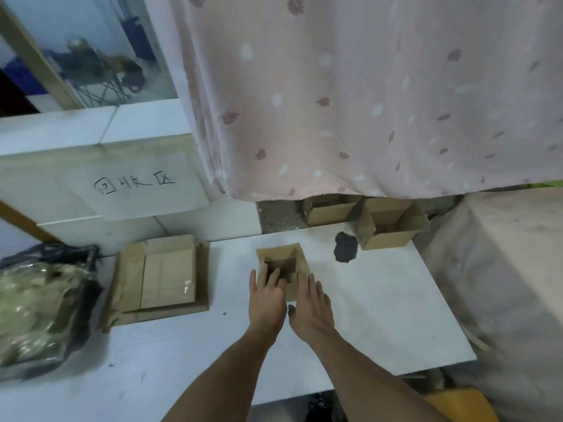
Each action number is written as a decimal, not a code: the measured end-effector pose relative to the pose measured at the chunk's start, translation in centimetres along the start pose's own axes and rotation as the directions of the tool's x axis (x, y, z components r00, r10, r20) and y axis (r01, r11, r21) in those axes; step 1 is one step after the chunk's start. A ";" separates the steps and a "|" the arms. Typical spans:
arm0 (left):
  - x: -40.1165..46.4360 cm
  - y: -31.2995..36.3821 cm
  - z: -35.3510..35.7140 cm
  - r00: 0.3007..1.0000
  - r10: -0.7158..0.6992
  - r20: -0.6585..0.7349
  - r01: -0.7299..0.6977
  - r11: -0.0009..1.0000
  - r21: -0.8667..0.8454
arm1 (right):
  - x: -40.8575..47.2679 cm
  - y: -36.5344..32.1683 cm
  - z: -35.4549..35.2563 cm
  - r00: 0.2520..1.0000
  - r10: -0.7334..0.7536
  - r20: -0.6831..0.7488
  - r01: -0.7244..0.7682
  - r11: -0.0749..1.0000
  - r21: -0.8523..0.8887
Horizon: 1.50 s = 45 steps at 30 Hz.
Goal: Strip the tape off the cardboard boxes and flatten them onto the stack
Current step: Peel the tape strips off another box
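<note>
Since several flattened boxes already lie in a stack (164, 277) on the white table (380, 315), part of the task is judged done. Right of the stack, one small box (281, 258) stands open; two more boxes (393, 225) wait beyond it. The left hand (268, 295) is laid with straight fingers upon this box, and the right hand (310, 303) is pressed against its side, fingers spread.

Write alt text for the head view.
Both hands, left hand and right hand, press flat on a small open cardboard box on a white table. A stack of flattened boxes lies left; another open box sits far right.
</note>
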State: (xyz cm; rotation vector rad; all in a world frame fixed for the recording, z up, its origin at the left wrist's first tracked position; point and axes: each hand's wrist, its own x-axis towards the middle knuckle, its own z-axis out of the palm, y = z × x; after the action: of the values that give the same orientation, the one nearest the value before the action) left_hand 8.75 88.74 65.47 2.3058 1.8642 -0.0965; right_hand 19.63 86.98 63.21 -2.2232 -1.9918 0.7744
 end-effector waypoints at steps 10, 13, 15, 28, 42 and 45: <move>-10.7 -2.1 2.0 0.999 -0.018 0.038 0.022 0.993 -0.115 | -7.5 -4.1 1.3 0.979 0.203 0.002 -0.203 0.977 0.064; -12.0 -2.7 2.2 0.983 -0.180 -0.031 0.169 0.960 -0.223 | -7.6 -4.1 1.6 0.974 0.225 0.038 -0.228 0.968 0.103; -12.3 -2.7 2.2 0.938 -0.345 -0.035 0.325 0.909 -0.260 | -7.3 -3.8 1.6 0.977 0.205 0.055 -0.211 0.969 0.129; -13.4 -2.3 4.2 0.617 -0.764 0.187 0.705 0.432 -0.562 | -7.6 -3.3 4.9 0.909 0.023 0.417 -0.179 0.924 0.338; -10.4 -3.0 3.0 0.706 -0.697 0.126 0.504 0.370 -0.780 | -6.8 -3.7 2.5 0.976 0.150 0.161 -0.198 0.918 0.345; -11.0 -3.3 3.7 0.698 -0.692 0.187 0.584 0.397 -0.708 | -7.9 -3.3 3.1 0.974 0.157 0.165 -0.202 0.929 0.310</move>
State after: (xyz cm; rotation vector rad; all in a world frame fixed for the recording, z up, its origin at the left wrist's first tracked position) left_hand 3.44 78.12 63.25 0.9800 2.1963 0.6276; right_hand 15.06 79.19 64.23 -2.2232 -1.5778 1.2094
